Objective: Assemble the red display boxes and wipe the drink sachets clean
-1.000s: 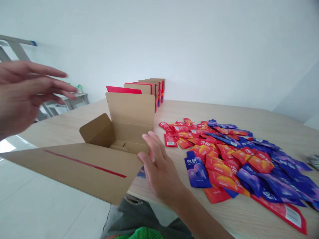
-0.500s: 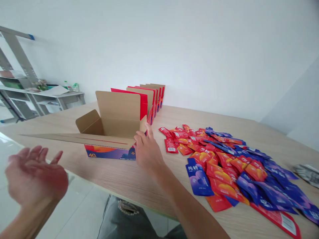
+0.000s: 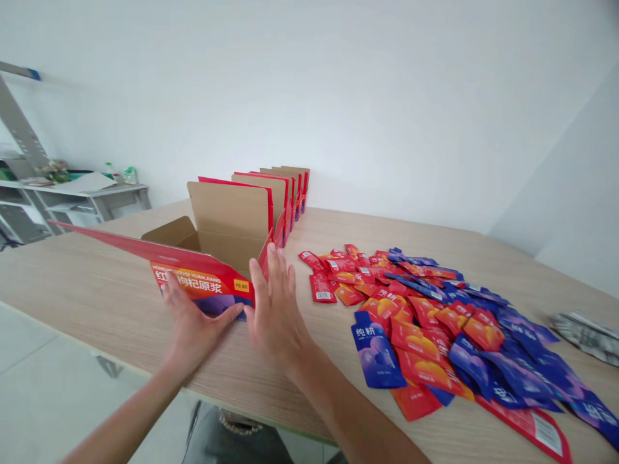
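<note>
In front of me on the table stands a cardboard box (image 3: 232, 248) with its flaps raised; its printed front is red, orange and blue, its inside plain brown. My left hand (image 3: 196, 328) lies against the front panel, fingers stretched out and thumb pointing right. At the front right corner, my right hand (image 3: 275, 306) rests with fingers extended upward along the side flap. Both thumbs meet near the box's lower right corner. Neither hand is wrapped around anything. The long front flap (image 3: 130, 245) slants outward to the left.
Behind the box, several similar open boxes (image 3: 294, 180) stand in a row toward the wall. To the right, red pouches (image 3: 420, 351) and blue pouches (image 3: 377, 354) lie in a loose pile. A grey crumpled item (image 3: 585, 335) lies at the far right. A side desk (image 3: 101, 200) stands at left.
My left hand has come from the left, away from the box, onto its front panel. My right hand has opened flat at the corner. The front flap has tilted outward, showing its red side.
</note>
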A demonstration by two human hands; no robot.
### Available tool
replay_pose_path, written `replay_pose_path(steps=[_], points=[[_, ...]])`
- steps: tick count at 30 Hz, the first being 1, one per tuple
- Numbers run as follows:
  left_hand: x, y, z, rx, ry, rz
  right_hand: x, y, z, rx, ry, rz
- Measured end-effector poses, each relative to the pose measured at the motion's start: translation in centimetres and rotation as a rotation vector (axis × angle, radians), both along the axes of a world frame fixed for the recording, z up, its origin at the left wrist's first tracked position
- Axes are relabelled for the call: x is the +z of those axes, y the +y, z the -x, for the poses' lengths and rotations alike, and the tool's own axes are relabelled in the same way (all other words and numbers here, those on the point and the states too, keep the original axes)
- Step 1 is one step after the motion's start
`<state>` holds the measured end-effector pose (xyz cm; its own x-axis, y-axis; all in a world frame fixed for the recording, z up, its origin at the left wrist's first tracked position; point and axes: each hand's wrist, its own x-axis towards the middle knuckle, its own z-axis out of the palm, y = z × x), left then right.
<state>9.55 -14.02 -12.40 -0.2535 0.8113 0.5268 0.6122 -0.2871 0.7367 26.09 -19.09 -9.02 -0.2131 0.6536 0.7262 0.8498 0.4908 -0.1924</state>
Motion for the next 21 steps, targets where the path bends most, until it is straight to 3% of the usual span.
replay_pose_path(steps=[7,15,21], points=[[-0.3,1.0,-1.8,-0.048,0.025,0.070,-0.9,-3.4,-1.4,0.070,-0.004,0.051],[-0.2,1.2,-5.1,-0.092,0.072,0.087,-2.1,-7.8,-5.0,0.029,-0.066,0.043],[-0.6,2.7,-5.9,-0.077,0.089,0.074,-3.4,-9.2,-6.6,0.002,-0.061,0.024]])
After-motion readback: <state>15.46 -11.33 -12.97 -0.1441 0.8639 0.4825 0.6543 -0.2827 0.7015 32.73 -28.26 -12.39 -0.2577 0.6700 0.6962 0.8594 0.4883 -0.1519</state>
